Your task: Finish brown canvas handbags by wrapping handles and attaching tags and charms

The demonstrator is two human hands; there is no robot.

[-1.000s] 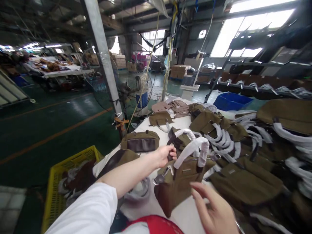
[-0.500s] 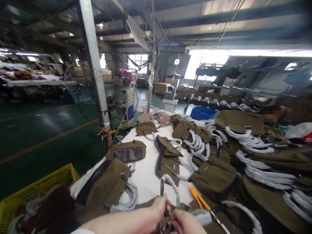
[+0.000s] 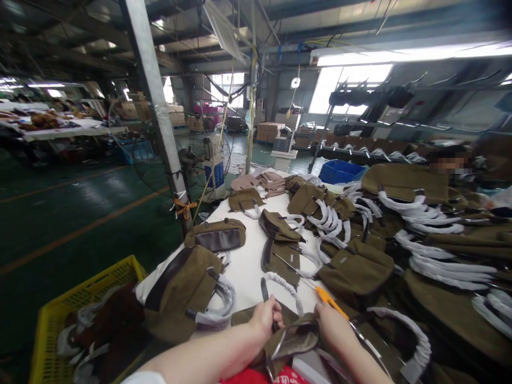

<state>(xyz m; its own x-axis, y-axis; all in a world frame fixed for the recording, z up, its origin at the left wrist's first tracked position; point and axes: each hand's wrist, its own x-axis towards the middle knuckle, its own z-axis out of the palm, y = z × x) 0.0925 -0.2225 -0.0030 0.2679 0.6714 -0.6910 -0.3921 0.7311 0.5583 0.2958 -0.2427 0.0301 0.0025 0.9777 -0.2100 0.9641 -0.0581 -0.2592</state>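
An olive handbag (image 3: 294, 344) lies in front of me, its zipped mouth gaping open. My left hand (image 3: 267, 316) is closed around a dark strap piece at the bag's left side. Just beyond it arches the bag's handle (image 3: 286, 282), wrapped in white. My right hand (image 3: 328, 319) is at the bag's right edge, beside an orange-handled tool (image 3: 330, 301) with a long thin metal shaft. Its fingertips are hidden, so I cannot tell whether it grips the bag or the tool.
Several olive bags with wrapped handles crowd the right of the white table (image 3: 244, 266). A few more lie at its left edge, above a yellow crate (image 3: 86, 288). Left of the table stands a metal post (image 3: 154, 101) with a fan (image 3: 188, 160) behind. A person's head shows at right.
My right hand has moved from beside my left hand out to the right, toward the orange-handled tool. The bag's mouth now shows open. My left hand keeps its hold.
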